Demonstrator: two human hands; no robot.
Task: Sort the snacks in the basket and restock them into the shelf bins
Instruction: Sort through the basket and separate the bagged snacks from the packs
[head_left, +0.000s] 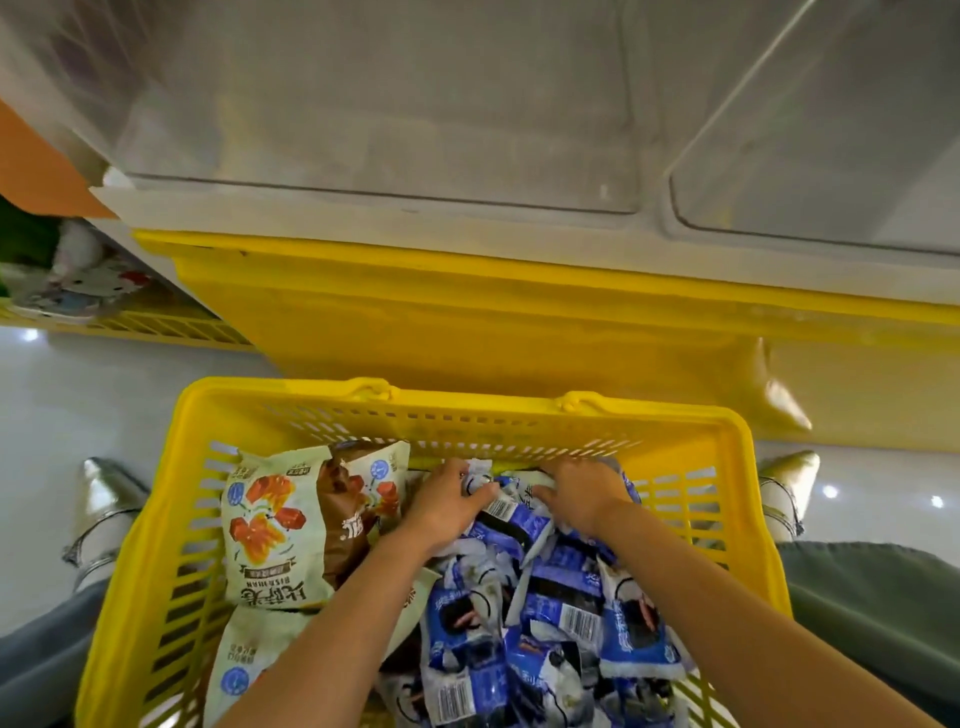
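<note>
A yellow slotted basket (156, 571) sits between my feet. Its right half holds several small blue-and-white snack packets (561, 613); its left half holds cream-and-brown snack bags (280, 525) printed with orange cubes. Both my hands are down at the far end of the blue pile. My left hand (447, 501) curls its fingers round the top of a blue packet. My right hand (582, 499) lies on the packets beside it with fingers bent into the pile; its fingertips are hidden. Above the basket are clear shelf bins (395, 130) with nothing visible in them.
A yellow shelf front (467, 322) runs just beyond the basket. A second clear bin (831, 145) sits to the right. At left, a lower yellow shelf (156, 325) holds plush toys (88, 280). My shoes (104, 514) flank the basket on a glossy white floor.
</note>
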